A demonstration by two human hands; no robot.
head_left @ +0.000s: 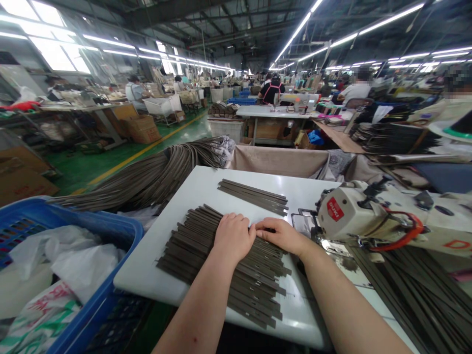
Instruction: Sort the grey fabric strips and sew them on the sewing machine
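A wide row of dark grey-brown fabric strips [195, 241] lies side by side on the white sewing table [147, 282]. My left hand [234, 236] rests over the middle of the row, its fingers curled down at the far edge. Close against it, my right hand [278, 233] is closed in a pinch at the same edge, thumb tip by the left hand. The fingertips of both hands are partly hidden among the strips. Beyond them, a smaller bundle of similar strips [254, 196] lies apart on the tabletop.
To the right stands a sewing machine [339, 211], with long dark strips [416, 285] beside it. A blue basket [129, 233] holding plastic bags is at the left. Behind it hangs a thick bundle of long strips [158, 169]. A fabric-lined bin [280, 160] adjoins the table's far edge.
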